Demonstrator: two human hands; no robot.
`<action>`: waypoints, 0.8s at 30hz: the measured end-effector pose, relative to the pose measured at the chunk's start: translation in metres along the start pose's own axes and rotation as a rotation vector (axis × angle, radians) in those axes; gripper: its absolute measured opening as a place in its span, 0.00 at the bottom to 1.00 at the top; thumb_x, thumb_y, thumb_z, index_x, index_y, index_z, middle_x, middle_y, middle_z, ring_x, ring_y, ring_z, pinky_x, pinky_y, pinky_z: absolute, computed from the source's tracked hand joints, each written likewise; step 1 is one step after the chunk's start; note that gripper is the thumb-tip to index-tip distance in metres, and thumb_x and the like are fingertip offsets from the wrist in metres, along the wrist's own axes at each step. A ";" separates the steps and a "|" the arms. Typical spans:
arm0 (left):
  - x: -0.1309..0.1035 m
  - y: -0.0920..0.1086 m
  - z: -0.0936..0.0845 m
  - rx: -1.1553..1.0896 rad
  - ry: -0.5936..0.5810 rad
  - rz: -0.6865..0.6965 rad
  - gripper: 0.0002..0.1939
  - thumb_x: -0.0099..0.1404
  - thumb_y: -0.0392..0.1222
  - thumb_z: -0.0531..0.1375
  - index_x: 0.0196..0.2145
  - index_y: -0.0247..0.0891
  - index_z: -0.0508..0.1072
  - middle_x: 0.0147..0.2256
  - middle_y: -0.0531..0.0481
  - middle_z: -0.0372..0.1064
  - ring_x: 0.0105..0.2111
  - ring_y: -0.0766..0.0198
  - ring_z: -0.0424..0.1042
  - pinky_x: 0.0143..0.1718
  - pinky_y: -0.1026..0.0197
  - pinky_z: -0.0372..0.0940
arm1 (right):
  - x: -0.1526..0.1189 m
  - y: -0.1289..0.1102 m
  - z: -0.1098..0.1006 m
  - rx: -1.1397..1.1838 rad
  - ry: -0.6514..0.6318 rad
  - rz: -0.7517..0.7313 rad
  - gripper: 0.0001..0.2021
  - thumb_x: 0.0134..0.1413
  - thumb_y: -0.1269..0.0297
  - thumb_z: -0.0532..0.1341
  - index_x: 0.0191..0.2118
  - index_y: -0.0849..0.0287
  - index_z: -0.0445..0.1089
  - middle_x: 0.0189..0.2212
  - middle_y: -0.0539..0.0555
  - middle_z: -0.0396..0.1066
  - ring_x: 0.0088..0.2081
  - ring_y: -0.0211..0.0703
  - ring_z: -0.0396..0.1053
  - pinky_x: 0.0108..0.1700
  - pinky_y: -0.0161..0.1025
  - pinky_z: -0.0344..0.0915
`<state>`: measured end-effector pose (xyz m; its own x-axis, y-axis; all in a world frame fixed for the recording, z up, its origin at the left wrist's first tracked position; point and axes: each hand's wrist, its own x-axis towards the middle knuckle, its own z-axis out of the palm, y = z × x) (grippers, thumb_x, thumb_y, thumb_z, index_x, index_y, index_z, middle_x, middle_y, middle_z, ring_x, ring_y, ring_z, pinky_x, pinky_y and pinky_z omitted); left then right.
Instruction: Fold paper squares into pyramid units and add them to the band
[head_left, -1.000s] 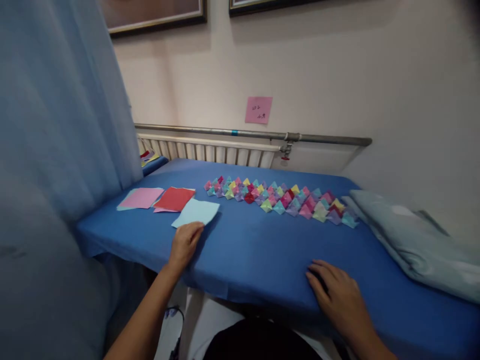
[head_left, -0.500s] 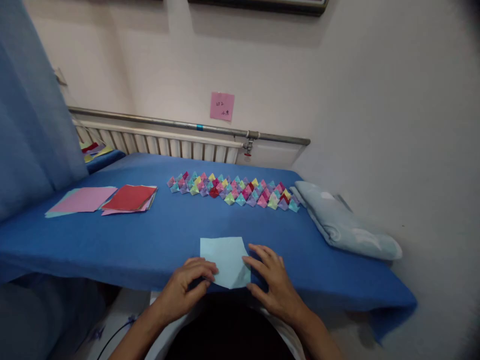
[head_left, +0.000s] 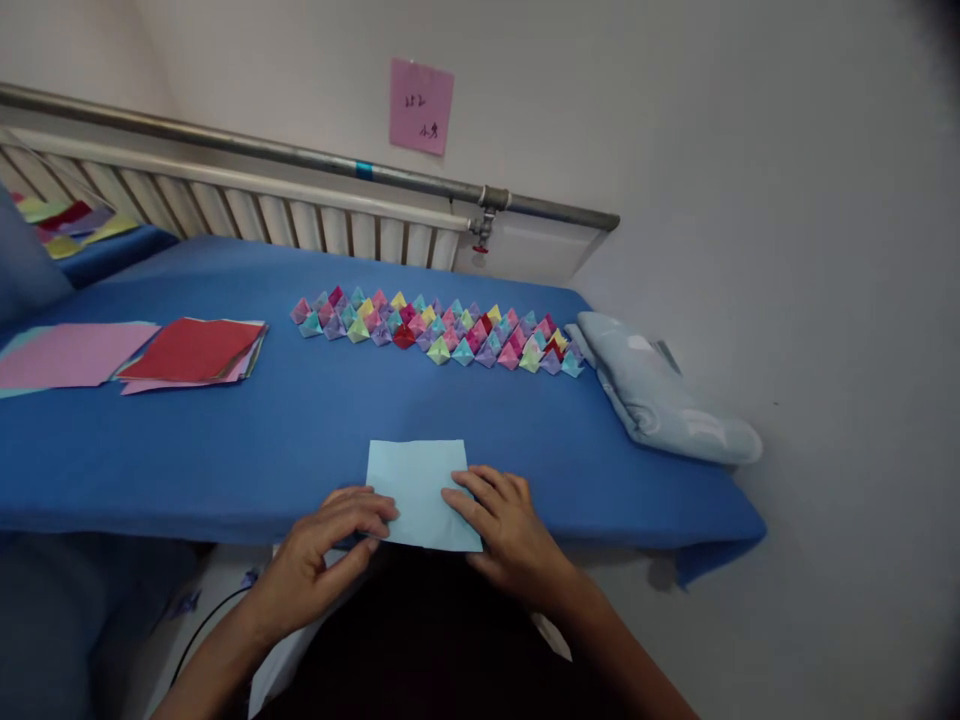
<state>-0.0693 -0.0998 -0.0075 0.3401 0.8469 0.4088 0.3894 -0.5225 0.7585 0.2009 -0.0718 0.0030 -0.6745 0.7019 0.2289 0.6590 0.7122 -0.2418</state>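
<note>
A light blue sheet of paper (head_left: 420, 490) lies at the front edge of the blue-covered table, its lower edge reaching the rim. My left hand (head_left: 330, 545) holds its lower left corner, fingertips on top and thumb just below the edge. Over the right side are the fingers of my right hand (head_left: 510, 530), the thumb tucked mostly out of sight beneath the lower right corner. Beyond the sheet stand rows of small folded paper pieces (head_left: 442, 330) in many colours.
Pink paper (head_left: 82, 355) and a stack topped with red paper (head_left: 191, 350) lie to the left. A folded pale blue blanket (head_left: 660, 395) sits at the right end of the table (head_left: 300, 440). A radiator (head_left: 262, 215) and pipe (head_left: 300, 155) run along the wall.
My view has tilted down and shifted. The right hand has gone from beside the paper's right edge to lying over it, and the sheet's lower corner now looks flatter.
</note>
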 end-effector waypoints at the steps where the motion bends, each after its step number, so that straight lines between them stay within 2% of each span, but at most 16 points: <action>1: 0.000 0.000 0.000 0.000 -0.007 -0.007 0.08 0.65 0.34 0.55 0.36 0.44 0.72 0.42 0.47 0.76 0.46 0.58 0.73 0.52 0.47 0.66 | 0.000 0.000 -0.002 0.008 0.006 0.001 0.28 0.49 0.74 0.60 0.59 0.57 0.62 0.59 0.62 0.62 0.58 0.59 0.56 0.54 0.56 0.56; 3: 0.000 0.000 -0.001 0.026 -0.016 -0.040 0.08 0.64 0.36 0.55 0.38 0.44 0.73 0.43 0.46 0.76 0.47 0.57 0.73 0.50 0.48 0.67 | 0.001 0.000 -0.006 0.057 0.028 0.018 0.24 0.53 0.73 0.58 0.57 0.58 0.64 0.57 0.61 0.65 0.58 0.57 0.58 0.54 0.55 0.57; 7: 0.002 -0.008 -0.004 0.182 0.007 -0.089 0.14 0.62 0.37 0.55 0.45 0.46 0.72 0.45 0.46 0.74 0.47 0.54 0.72 0.48 0.48 0.67 | 0.006 0.001 -0.011 0.218 0.064 0.083 0.15 0.57 0.73 0.55 0.49 0.55 0.69 0.47 0.56 0.73 0.50 0.51 0.66 0.51 0.50 0.60; 12: 0.013 -0.016 -0.005 0.319 0.037 -0.146 0.11 0.66 0.43 0.55 0.46 0.47 0.72 0.35 0.51 0.74 0.35 0.57 0.72 0.38 0.54 0.67 | 0.020 0.005 -0.007 0.345 0.079 0.206 0.12 0.60 0.70 0.53 0.46 0.56 0.70 0.40 0.55 0.75 0.39 0.46 0.69 0.43 0.45 0.64; 15: 0.021 -0.017 0.000 0.349 0.066 -0.248 0.12 0.67 0.49 0.54 0.45 0.46 0.72 0.34 0.51 0.73 0.33 0.57 0.71 0.38 0.55 0.66 | 0.031 0.007 -0.005 0.379 0.088 0.417 0.17 0.60 0.66 0.55 0.54 0.58 0.66 0.32 0.54 0.73 0.35 0.46 0.69 0.38 0.42 0.64; 18: 0.026 -0.016 0.007 0.411 0.101 -0.366 0.18 0.67 0.52 0.53 0.51 0.44 0.68 0.31 0.51 0.72 0.32 0.56 0.71 0.37 0.53 0.66 | 0.039 0.010 -0.005 0.448 0.046 0.577 0.27 0.58 0.65 0.57 0.63 0.59 0.57 0.28 0.50 0.72 0.29 0.42 0.69 0.33 0.38 0.63; 21: 0.028 -0.016 0.013 0.494 0.116 -0.437 0.24 0.67 0.53 0.52 0.57 0.42 0.63 0.27 0.53 0.70 0.29 0.55 0.71 0.37 0.50 0.66 | 0.043 0.013 -0.007 0.485 -0.023 0.619 0.31 0.57 0.66 0.56 0.66 0.58 0.51 0.27 0.48 0.72 0.26 0.40 0.68 0.29 0.36 0.60; 24: 0.031 -0.016 0.014 0.557 0.111 -0.458 0.26 0.67 0.52 0.51 0.59 0.41 0.59 0.27 0.53 0.70 0.28 0.55 0.70 0.37 0.49 0.66 | 0.045 0.015 -0.010 0.428 -0.068 0.609 0.31 0.57 0.67 0.55 0.66 0.58 0.52 0.27 0.48 0.73 0.25 0.40 0.69 0.28 0.35 0.59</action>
<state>-0.0532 -0.0668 -0.0142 -0.0390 0.9822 0.1839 0.8595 -0.0609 0.5075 0.1837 -0.0292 0.0186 -0.2602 0.9583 -0.1183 0.7446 0.1211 -0.6565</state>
